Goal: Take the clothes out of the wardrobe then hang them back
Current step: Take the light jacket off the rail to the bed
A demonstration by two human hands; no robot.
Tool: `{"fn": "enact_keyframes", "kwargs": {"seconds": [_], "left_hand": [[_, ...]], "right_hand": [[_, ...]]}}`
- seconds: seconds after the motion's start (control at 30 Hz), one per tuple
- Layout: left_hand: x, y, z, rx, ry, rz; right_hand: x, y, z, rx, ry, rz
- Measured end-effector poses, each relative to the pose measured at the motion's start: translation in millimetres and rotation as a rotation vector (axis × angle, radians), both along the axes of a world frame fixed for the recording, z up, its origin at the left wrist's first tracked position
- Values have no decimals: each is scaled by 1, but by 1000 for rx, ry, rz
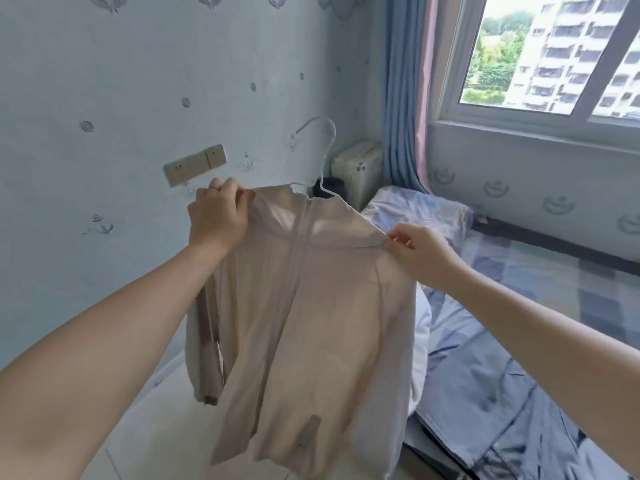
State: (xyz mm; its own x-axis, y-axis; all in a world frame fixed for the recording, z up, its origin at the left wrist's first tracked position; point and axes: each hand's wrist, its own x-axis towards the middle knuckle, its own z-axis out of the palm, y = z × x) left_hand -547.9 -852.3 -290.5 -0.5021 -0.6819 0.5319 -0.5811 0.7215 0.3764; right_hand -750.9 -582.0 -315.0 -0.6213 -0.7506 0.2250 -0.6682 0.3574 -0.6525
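A pale beige zip-up jacket point(311, 306) hangs in the air in front of me on a white wire hanger point(323, 157), whose hook sticks up above the collar. My left hand point(218, 211) grips the jacket's left shoulder by the collar. My right hand point(420, 252) pinches the fabric at the right shoulder. One sleeve dangles at the lower left. The zip runs down the middle and is closed. No wardrobe is in view.
A bed point(519, 323) with blue checked bedding and a pillow point(419, 206) lies to the right. A wall with a socket panel point(195, 164) is behind the jacket. A white appliance point(356, 168) stands in the corner by blue curtains point(405, 98) and a window point(554, 53).
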Motion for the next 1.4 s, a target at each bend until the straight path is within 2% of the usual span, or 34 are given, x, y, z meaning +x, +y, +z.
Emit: {"fn": "enact_keyframes", "kwargs": {"seconds": [0.13,0.4,0.7,0.87,1.0,1.1,1.3,1.4], "left_hand": [[-51,-27,-21,59,-13,-44],[-191,-69,-57,124,-58,-139],[-310,-99,-122,219,-122,-179],[-358,-126,-179,279,-206,-227],[-393,-148,-236,319,-304,-252],[-423,-166,-285,368,-380,-273],[-498,-201,-380,464,-473,-289],[-532,-212,-422,493,-489,-271]], "right_hand": [[-31,-15,-20,5,-46,-65],[-146,-43,-57,-17,-95,-206],[-248,-70,-111,21,-54,-328],[-289,-95,-162,162,-33,-408],[-318,-121,-206,377,33,-533],[-342,-142,-248,459,-49,-598],[-401,-183,-334,450,-193,-743],[-420,-204,-379,420,-410,-694]]}}
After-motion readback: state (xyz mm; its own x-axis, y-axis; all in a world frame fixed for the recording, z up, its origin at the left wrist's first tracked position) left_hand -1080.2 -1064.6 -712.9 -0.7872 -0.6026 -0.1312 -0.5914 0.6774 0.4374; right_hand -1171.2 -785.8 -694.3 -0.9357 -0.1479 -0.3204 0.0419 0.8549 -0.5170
